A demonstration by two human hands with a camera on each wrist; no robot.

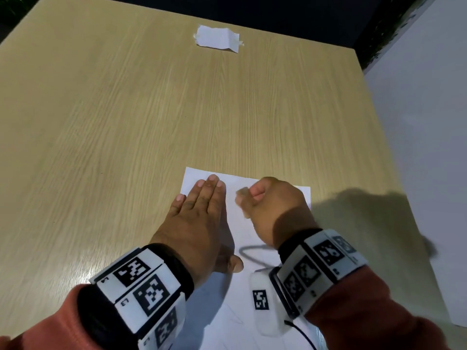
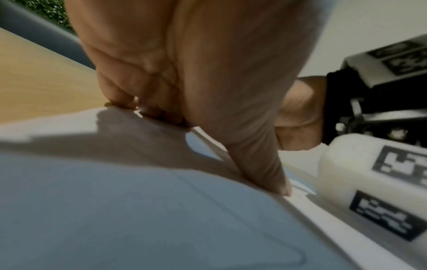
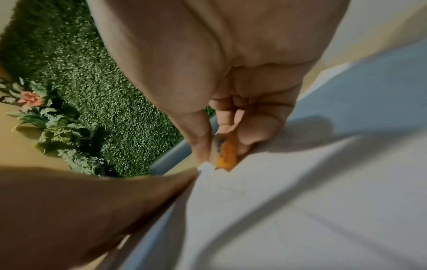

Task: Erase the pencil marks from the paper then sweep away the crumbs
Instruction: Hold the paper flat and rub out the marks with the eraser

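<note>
A white sheet of paper (image 1: 237,223) lies on the wooden table (image 1: 151,122) near its front edge. A dark pencil loop (image 1: 250,251) shows on the sheet between my wrists. My left hand (image 1: 202,205) lies flat with straight fingers on the paper's left side, pressing it down; its thumb (image 2: 265,173) touches the sheet. My right hand (image 1: 267,200) is curled and pinches a small eraser (image 3: 225,153) with an orange sleeve, whose tip touches the paper (image 3: 277,201) near the far edge. The eraser (image 1: 241,194) looks blurred in the head view.
A small white scrap of paper (image 1: 217,39) is taped at the table's far side. A white surface (image 1: 429,122) runs along the right of the table. A green hedge wall with flowers (image 3: 80,91) stands beyond the table. Both wrists carry marker-covered bands.
</note>
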